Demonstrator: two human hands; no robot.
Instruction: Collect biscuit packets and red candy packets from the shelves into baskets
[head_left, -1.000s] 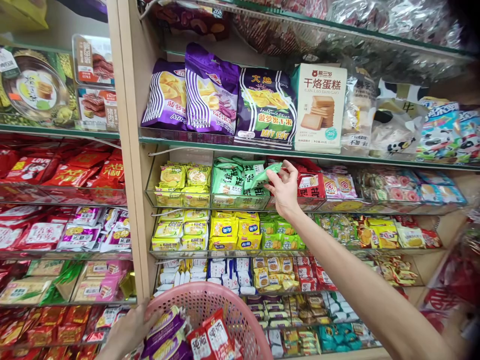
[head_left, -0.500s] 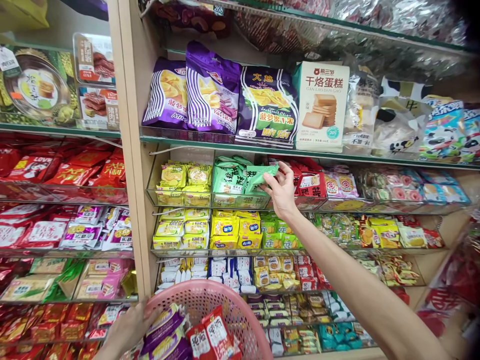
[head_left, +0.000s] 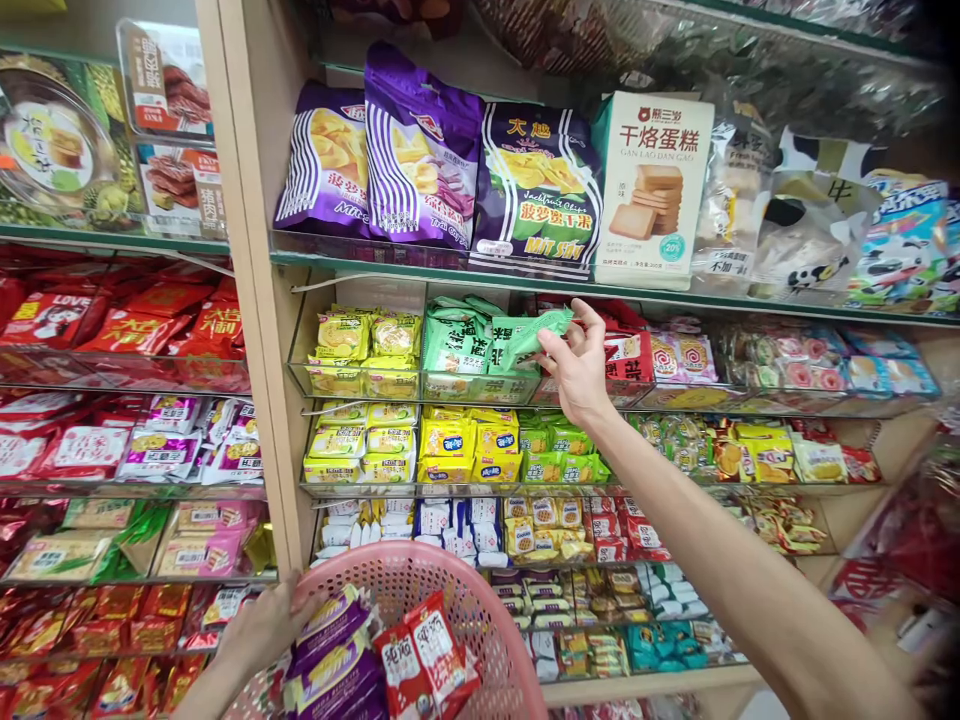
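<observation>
Between the thumb and fingers of my right hand (head_left: 581, 365) is one end of a green snack packet (head_left: 525, 340). It lies tilted over the front lip of its clear compartment, where more green packets (head_left: 456, 338) stand to its left. Down at the lower left, my left hand (head_left: 266, 622) grips the rim of a pink plastic basket (head_left: 480, 590); its fingertips are partly hidden by the rim. Inside the basket lie purple biscuit packets (head_left: 334, 655) and red-and-white packets (head_left: 431, 655).
Yellow packets (head_left: 364, 345) fill the compartment left of the green ones, and red packets (head_left: 626, 350) sit to the right. Overhead, a glass shelf edge (head_left: 450, 272) carries purple chip bags (head_left: 424, 150) and a cake box (head_left: 652, 190). A wooden upright (head_left: 259, 300) divides the shelving.
My right hand has shifted slightly right and up in view, drawing the green packet's end along. The shelves appear a little higher from camera motion. My left hand stays on the basket.
</observation>
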